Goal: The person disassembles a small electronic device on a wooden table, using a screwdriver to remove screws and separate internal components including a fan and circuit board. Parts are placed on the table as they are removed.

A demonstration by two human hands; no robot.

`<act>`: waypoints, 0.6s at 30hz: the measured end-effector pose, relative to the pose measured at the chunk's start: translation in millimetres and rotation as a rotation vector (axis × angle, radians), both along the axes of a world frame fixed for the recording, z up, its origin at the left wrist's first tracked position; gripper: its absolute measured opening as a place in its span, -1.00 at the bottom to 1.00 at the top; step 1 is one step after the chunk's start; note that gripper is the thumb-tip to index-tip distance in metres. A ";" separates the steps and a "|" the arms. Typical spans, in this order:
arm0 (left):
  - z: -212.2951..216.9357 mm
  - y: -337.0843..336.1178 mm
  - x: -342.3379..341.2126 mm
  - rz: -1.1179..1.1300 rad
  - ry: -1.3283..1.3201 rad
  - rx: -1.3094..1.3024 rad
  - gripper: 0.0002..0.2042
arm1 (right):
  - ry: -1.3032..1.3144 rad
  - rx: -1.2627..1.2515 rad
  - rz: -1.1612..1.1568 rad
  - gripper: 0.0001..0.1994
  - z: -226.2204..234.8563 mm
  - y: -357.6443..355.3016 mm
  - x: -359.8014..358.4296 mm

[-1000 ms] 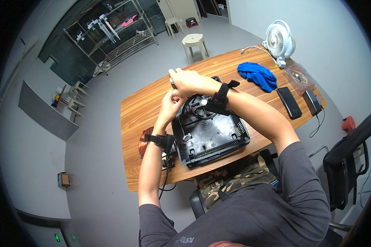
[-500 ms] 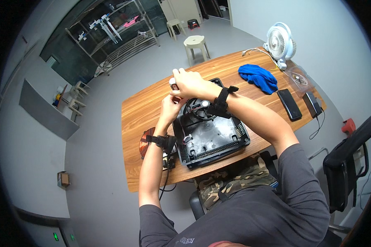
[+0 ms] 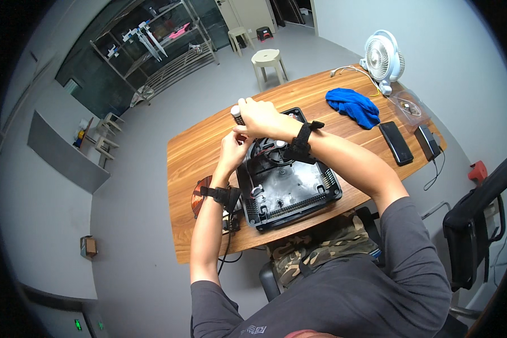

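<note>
My right hand (image 3: 260, 117) is closed round a screwdriver-like handle (image 3: 237, 114) with a white end and a dark ribbed middle. Just below it my left hand (image 3: 234, 149) is pinched shut close to the tool's lower part; what its fingers hold is hidden. Both hands are over the far left corner of an open black plastic appliance housing (image 3: 290, 186). Inside the housing a black round fan (image 3: 276, 151) and loose wires are partly covered by my right wrist. A copper coil (image 3: 199, 197) lies on the table beside my left wrist.
Under my left forearm sits a small circuit part (image 3: 230, 223) with a black cable. A blue cloth (image 3: 352, 107), a black phone (image 3: 396, 143), a black adapter (image 3: 427, 142), a clear plastic bag (image 3: 408, 108) and a white fan (image 3: 384, 59) occupy the right of the wooden table (image 3: 203, 143).
The handle has turned a little in my right hand, showing its ribbed side, and that hand has shifted slightly nearer. My left hand stays almost in place.
</note>
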State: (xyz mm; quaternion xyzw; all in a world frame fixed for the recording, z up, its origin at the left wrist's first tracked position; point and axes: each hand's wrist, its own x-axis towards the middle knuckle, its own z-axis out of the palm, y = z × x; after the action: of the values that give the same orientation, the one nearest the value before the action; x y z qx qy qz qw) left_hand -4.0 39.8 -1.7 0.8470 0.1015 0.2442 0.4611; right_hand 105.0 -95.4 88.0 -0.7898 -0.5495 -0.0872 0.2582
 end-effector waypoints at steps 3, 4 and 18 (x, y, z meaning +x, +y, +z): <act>6.8 -4.0 -1.0 0.019 0.012 0.010 -0.69 | 0.064 -0.014 0.017 -0.46 1.0 2.3 3.7; 7.2 -4.8 -1.2 0.027 -0.010 0.011 -0.68 | 0.086 -0.010 0.019 -0.46 3.0 3.6 2.3; -4.6 -4.5 0.8 0.042 -0.029 0.039 -0.72 | 0.132 -0.017 0.043 -0.44 5.8 4.4 -3.8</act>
State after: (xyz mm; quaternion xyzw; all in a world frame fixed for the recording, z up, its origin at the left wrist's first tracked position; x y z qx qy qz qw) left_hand -3.1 35.3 -6.3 0.8500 0.1077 0.2680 0.4406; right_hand 101.1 -90.9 93.8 -0.7841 -0.5487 -0.0247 0.2890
